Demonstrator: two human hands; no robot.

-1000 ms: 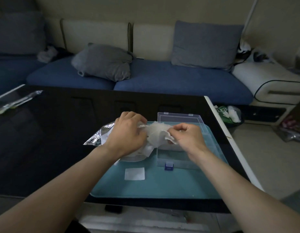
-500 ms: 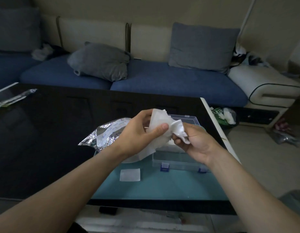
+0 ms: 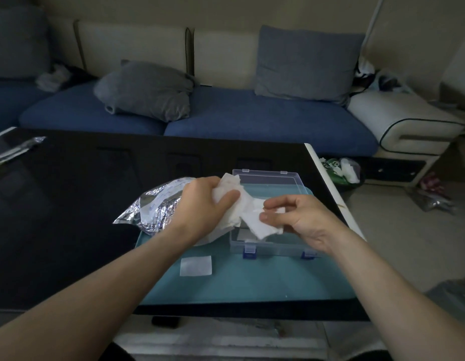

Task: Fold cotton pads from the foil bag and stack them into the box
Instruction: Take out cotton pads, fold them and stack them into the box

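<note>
The black table point(image 3: 70, 204) carries a teal tray point(image 3: 252, 282), and on the tray sits the clear box point(image 3: 268, 246) with its lid open behind. The foil bag point(image 3: 153, 209) lies at the tray's left edge, touching your left wrist. A single flat pad point(image 3: 195, 266) rests on the tray in front of the box.

Your left hand point(image 3: 202, 207) grips a crumpled wad of pads point(image 3: 231, 201) above the box, thumb pressed over it. Your right hand point(image 3: 299, 217) pinches the loose pad point(image 3: 260, 222) hanging from that wad between thumb and fingertips. I judge you are separating one pad: keep the wad clamped, pull the single sheet sideways and slowly so it peels without tearing, then smooth it flat before you fold.

Compared with half a second ago, your hands have drawn apart, the sheet is stretched out between them, and your right hand has turned palm-down.
</note>
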